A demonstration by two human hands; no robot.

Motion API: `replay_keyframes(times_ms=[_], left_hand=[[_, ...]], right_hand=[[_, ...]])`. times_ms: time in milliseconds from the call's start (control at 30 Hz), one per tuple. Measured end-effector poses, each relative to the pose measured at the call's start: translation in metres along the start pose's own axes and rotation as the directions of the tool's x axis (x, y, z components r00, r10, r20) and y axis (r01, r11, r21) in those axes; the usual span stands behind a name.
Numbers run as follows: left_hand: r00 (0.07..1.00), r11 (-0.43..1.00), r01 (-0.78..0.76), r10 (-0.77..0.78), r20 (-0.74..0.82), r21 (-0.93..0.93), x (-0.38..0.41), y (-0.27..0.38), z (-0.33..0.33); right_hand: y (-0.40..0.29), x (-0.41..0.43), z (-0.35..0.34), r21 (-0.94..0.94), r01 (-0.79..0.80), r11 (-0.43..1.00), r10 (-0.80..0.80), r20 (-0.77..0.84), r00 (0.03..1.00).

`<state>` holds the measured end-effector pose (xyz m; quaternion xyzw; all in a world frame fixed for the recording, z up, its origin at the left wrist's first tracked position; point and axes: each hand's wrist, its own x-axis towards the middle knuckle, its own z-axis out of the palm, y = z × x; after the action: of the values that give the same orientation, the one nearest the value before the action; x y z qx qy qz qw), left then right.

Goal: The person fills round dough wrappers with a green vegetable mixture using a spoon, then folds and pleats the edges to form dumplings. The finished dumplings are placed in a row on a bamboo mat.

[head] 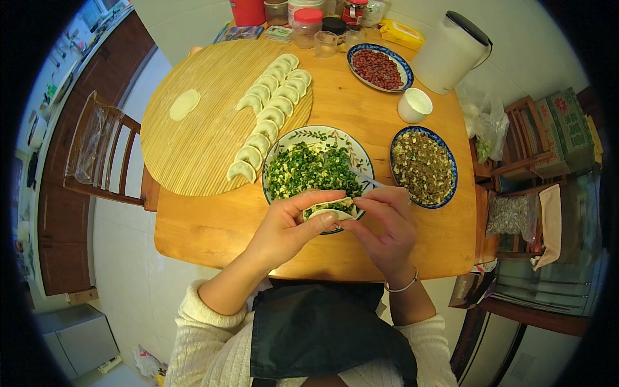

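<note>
Over the near rim of a leaf-patterned bowl (pixel 366 151), both hands hold one dumpling wrapper (pixel 333 208) folded around green and yellow filling. My left hand (pixel 290 225) cups it from the left, thumb on the near side. The fingertips of my right hand (pixel 387 222) pinch its right end, and its top is still parted. Chopped green filling with yellow bits (pixel 309 169) lies in the bowl, where a utensil's pale handle (pixel 365 177) leans on the right rim. Rows of folded dumplings (pixel 271 115) rest on a round slatted board (pixel 193 150) beside a small stack of wrappers (pixel 185 105).
Right of the bowl stand an oval dish of brown-yellow filling (pixel 423 167), a white cup (pixel 415 105), a plate of red beans (pixel 376 69) and a white kettle (pixel 449 53). Jars (pixel 307 28) line the back of the wooden table (pixel 208 232). Wooden chairs (pixel 109 150) flank it.
</note>
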<state>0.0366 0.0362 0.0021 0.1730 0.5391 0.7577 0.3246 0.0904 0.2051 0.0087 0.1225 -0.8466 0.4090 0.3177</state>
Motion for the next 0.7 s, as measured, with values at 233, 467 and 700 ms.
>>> replay_keyframes(times_ms=[233, 467, 700], left_hand=[[1.0, 0.998, 0.03, -0.029, 0.004, -0.056, -0.001, 0.006, 0.004], [1.0, 0.997, 0.022, -0.023, -0.004, -0.081, 0.0, 0.004, 0.006], [1.0, 0.997, 0.021, -0.021, -0.004, -0.073, -0.001, 0.001, 0.006]], right_hand=[[0.0, -0.007, 0.001, -0.041, -0.04, 0.998, 0.038, -0.035, 0.999], [0.007, -0.013, 0.003, -0.071, 0.067, 0.995, -0.069, -0.036, 0.997], [0.005, -0.009, 0.004, 0.055, 0.014, 0.998, -0.011, -0.056, 0.998]])
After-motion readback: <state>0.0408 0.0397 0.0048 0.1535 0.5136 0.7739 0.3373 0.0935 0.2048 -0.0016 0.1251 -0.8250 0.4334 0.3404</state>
